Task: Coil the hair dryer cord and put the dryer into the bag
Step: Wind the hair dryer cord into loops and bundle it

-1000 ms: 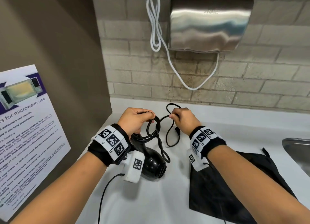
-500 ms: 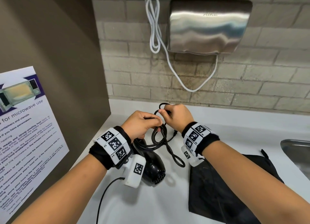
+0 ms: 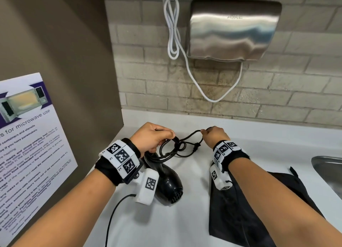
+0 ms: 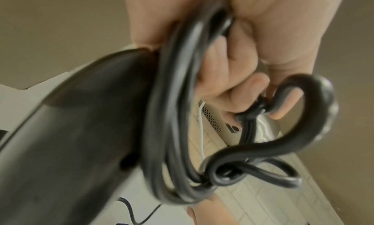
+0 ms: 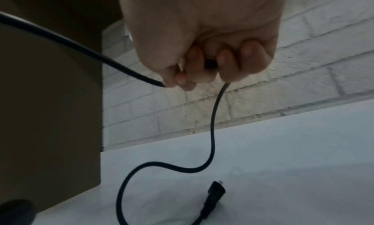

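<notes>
**A:** Which step are you on?

**B:** Coiling, I'd say. My left hand (image 3: pixel 151 137) is closed around the loops of the cord (image 3: pixel 171 150) together with the dryer (image 3: pixel 166 184) handle; the wrist view shows my fingers (image 4: pixel 218 78) curled through several turns. The dryer's body hangs below that hand, just over the counter (image 3: pixel 185 219), though I can't tell if it touches.

**A:** And the right?

**B:** My right hand (image 3: pixel 214 135) is fisted on the cord further along, thumb and fingers (image 5: pixel 248 55) pinching it. One strand runs from there to the left hand; the other drops from my fist, curves across the counter and ends at the plug (image 5: pixel 212 195), which lies flat.

**A:** So there's slack left.

**B:** Some. Only that tail with the plug looks loose. There also seems to be a small twist or knot in the cord between my hands, too small to read well.

**A:** What does the next move need?

**B:** I judge that it needs the right hand to bring its strand round to the left, laying another turn into the bundle without letting the held loops spring open. The left grip has to open just enough to take it.

**A:** And the bag?

**B:** The bag (image 3: pixel 259 209) lies flat on the counter under my right forearm, near the sink (image 3: pixel 329 171). The dryer isn't in it. I can't see its mouth from here.
</notes>
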Demonstrator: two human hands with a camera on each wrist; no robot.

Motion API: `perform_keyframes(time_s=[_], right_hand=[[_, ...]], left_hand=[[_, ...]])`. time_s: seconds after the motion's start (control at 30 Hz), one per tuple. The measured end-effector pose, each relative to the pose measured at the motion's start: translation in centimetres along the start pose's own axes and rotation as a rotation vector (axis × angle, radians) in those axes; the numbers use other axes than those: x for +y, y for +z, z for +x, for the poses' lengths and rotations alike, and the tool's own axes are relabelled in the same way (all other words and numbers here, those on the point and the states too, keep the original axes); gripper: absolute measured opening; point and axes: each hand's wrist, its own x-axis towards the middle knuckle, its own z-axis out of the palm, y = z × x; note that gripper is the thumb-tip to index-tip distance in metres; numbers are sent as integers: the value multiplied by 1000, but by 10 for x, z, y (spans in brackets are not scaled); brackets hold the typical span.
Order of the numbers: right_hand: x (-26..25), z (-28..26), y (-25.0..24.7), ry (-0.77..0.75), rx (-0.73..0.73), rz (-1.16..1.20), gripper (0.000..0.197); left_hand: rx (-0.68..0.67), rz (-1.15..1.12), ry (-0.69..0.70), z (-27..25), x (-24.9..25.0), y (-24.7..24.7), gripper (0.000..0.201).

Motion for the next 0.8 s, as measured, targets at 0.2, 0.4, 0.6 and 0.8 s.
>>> perform_keyframes(time_s=[0.2, 0.4, 0.6, 0.8], right_hand=[[-11, -20, 2, -22, -76, -336, 36], [-39, -65, -7, -522, 74, -460, 56], [-41, -77, -4, -837, -733, 492, 42], [-35, -65, -4, -811, -392, 391, 13]], left_hand=[[-26, 6, -5, 1, -1, -3, 13], [20, -32, 12, 5, -2, -1, 17], [16, -53, 18, 7, -2, -2, 18], [38, -91, -10, 8, -4, -5, 18]])
